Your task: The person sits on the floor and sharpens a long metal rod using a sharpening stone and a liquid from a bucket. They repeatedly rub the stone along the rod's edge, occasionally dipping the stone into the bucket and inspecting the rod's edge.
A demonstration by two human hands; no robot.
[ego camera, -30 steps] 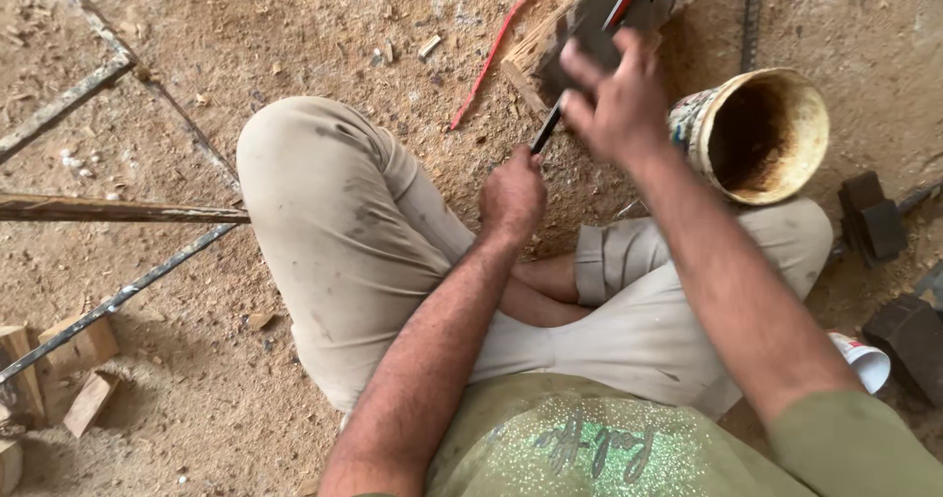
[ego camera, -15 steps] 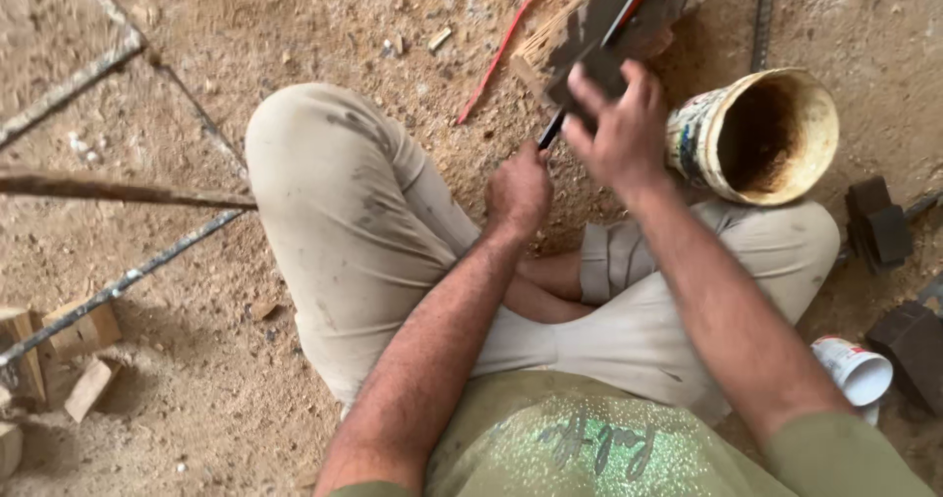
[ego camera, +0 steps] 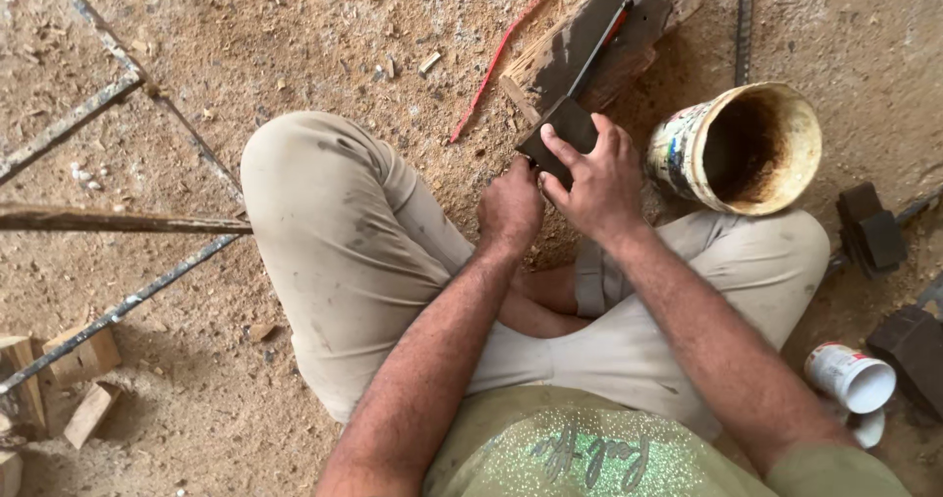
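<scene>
Head view, floor: sawdust-strewn dirt floor carries everything; the person sits cross-legged on it in beige trousers, knees spread toward the left and right edges.
Open room: bare sawdust lies at the upper left and below the left knee; the upper right is crowded by the plank and bucket.
Left edge: a thin rusty metal rod runs in from the left edge to the left knee; grey metal bars cross it diagonally; pale wooden offcut blocks sit at the lower left corner.
Right edge: dark squarish blocks lie near the right edge, beside the right knee.
Dark flat rectangular block: held just in front of the shins, its long axis slanting from lower left to upper right, the far end pointing at the dark weathered wooden plank.
Left hand: clenched in a fist at the block's near lower end; what it grips is hidden.
Right hand: fingers laid over and grasping the block from the right.
On the plank: a thin dark stick with a red tip lies along it; a red strip lies just left of it.
Containers: a paint-stained round bucket lies on its side, mouth toward the right, its inside brown-coated; a small white can lies on its side by the right thigh, contents not discernible.
</scene>
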